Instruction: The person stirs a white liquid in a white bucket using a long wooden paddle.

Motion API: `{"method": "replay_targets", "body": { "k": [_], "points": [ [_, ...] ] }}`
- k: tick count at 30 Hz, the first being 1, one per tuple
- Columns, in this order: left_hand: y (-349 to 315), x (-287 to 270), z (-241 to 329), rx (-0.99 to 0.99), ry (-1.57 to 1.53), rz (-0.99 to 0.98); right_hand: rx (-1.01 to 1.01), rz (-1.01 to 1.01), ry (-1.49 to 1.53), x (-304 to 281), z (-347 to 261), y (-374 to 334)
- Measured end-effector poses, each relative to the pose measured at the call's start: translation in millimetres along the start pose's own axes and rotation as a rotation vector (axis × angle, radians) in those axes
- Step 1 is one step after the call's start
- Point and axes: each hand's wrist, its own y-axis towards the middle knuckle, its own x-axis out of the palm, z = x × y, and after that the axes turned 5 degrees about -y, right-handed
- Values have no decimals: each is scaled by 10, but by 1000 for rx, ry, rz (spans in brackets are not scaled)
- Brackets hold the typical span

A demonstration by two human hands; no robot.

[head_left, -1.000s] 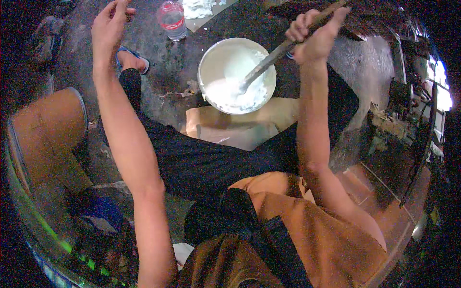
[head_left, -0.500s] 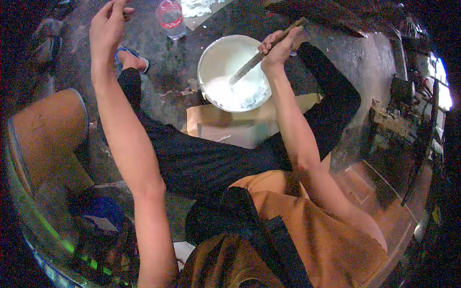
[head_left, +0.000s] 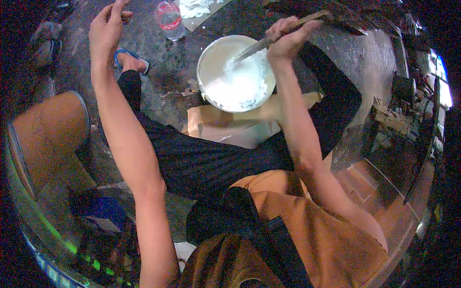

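Note:
A wooden stick (head_left: 307, 19) is gripped in my right hand (head_left: 288, 42), fingers closed round it. The stick's lower end reaches at a slant into a white bucket (head_left: 205, 53), where it meets a bright white paste or powder (head_left: 242, 86); glare hides the exact texture. My left hand (head_left: 106, 28) is raised at the far left, away from the bucket. Its fingers are loosely bent and apart, with nothing visible in them, and the frame's top edge cuts off the tips.
A clear plastic bottle with a red label (head_left: 170, 21) stands left of the bucket. Behind it, white material (head_left: 196, 7) lies on a sheet. Cardboard (head_left: 206, 117) lies before the bucket. A brown round container (head_left: 50, 129) is at left, a wooden scrap pile (head_left: 391, 117) at right.
My right hand has moved slightly to the right, tilting the stick flatter. The stick's lower end has shifted farther away inside the bucket. My left hand stays almost where it was.

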Motion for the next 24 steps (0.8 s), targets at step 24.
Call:
{"method": "replay_targets", "body": {
  "k": [24],
  "points": [
    [-148,2,356,36,-48,23,337,58,184,-242,0,-45]
  ]
}}
